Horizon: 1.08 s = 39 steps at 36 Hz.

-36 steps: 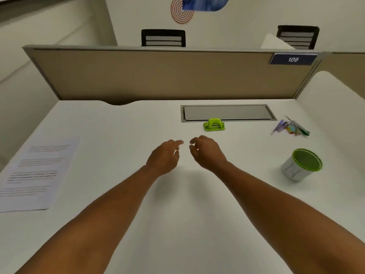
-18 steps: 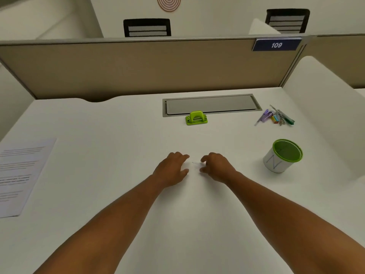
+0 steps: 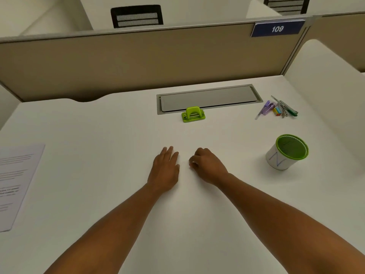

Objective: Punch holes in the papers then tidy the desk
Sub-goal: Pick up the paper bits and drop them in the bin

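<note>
Both hands rest on the desk [image 3: 118, 147], close together, w/ nothing in them. The left hand [image 3: 165, 171] lies flat, fingers out. The right hand [image 3: 207, 168] is just beside it, fingers curled loose; no grip on anything. Far off to the left of the left hand lie the papers [image 3: 15, 180], flat, partly cut off by the edge of the view. They look thin, light and floppy, so prob. best to slide them to the desk edge or pinch a corner, then hold w/ both hands so they don't bend. A bit past the hands, straight ahead, sits the punch [image 3: 193, 115], small and green. It looks hard and stiff, maybe a little heavy for its size; grab it by the base sides, not the lever on top. To the right of the right hand stands a cup [image 3: 286, 153] w/ a green rim, upright. Further on, past the cup, is a small pile of pens [image 3: 278, 109]. No holes punched yet, I think; nothing is tidied either.
</note>
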Motion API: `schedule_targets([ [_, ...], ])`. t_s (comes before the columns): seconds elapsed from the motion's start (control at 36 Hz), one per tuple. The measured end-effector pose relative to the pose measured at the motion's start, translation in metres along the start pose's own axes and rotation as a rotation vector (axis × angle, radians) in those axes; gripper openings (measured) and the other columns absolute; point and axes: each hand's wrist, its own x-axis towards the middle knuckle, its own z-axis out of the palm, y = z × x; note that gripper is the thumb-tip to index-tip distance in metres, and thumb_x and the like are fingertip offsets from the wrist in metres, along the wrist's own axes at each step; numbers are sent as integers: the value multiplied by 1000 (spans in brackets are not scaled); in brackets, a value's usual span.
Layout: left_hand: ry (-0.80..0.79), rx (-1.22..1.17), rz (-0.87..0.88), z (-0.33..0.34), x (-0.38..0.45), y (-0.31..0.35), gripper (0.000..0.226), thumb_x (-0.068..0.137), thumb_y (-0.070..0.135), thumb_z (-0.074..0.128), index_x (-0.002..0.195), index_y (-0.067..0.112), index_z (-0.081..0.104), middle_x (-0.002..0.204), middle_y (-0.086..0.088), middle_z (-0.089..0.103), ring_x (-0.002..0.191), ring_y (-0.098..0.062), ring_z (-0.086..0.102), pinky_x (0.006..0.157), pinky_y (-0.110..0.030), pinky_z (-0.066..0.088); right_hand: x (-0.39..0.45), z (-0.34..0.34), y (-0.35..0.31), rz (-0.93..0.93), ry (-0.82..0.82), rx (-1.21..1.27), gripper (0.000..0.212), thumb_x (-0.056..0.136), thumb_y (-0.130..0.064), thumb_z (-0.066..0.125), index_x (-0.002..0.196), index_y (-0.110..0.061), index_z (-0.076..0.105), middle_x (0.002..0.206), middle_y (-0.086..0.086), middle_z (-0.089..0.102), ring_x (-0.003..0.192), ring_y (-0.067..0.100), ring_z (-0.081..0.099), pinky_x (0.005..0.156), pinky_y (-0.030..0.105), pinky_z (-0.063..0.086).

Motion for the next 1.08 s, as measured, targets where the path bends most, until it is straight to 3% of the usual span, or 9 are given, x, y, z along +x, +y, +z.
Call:
schedule_targets([
  [0.14,28,-15,-33,9,-3,-4,58,103,40,23,155,13,19,164,-6,7,152,-24,-1,123,-42,5,0,9,-6,-87,-25,-49,41,97,-39,54,130,-14,60,131,7,57,119,29,49,96,40,43],
  [0.22,29,-17,-62,12,-4,-7,60,103,41,21,155,11,16,164,-6,6,152,-23,-3,123,-41,2,-10,15,-4,-149,-22,-75,39,99,-32,53,129,-9,61,135,10,57,125,31,48,100,41,43],
  [0.36,12,-46,-83,20,-11,-10,68,100,49,19,156,11,11,165,-6,1,152,-21,-6,123,-41,0,-34,13,13,-161,12,-87,30,96,-11,54,124,-8,64,129,8,62,118,29,55,87,41,54],
  [0.47,13,-17,-121,20,-11,0,73,97,53,17,156,9,9,164,-8,-3,152,-23,-8,123,-43,-1,-35,3,19,-7,159,-18,26,88,2,60,111,-5,71,109,8,69,96,31,62,74,36,55],
  [0.56,18,0,-156,21,-12,11,73,97,52,15,155,8,7,164,-9,-5,151,-24,-9,123,-45,-2,-32,0,21,137,165,-37,22,88,4,55,102,-4,71,102,7,65,91,29,56,69,37,53],
  [0.64,17,41,-151,20,-13,13,71,98,49,13,155,7,7,164,-10,-4,152,-25,-8,123,-47,0,-33,3,16,162,118,-111,18,87,5,50,92,-3,66,97,7,59,87,27,49,66,37,48],
  [0.78,10,60,-150,19,-13,13,68,99,45,15,156,7,8,164,-10,-3,152,-25,-6,123,-47,1,-36,14,0,8,91,-97,22,89,-1,55,106,-3,68,102,9,62,93,29,53,73,36,50],
  [0.92,24,83,-156,19,-14,13,67,100,45,17,156,8,11,164,-10,1,152,-24,-2,122,-47,4,-21,9,-7,25,148,-15,28,91,-1,54,115,-2,68,109,12,65,97,31,56,78,38,53],
  [1.08,43,96,-162,20,-14,13,67,99,46,20,155,9,14,164,-8,5,152,-23,1,123,-45,5,-25,16,-8,-116,49,-86,35,100,-31,48,113,-3,65,120,12,61,110,32,54,91,38,48],
])
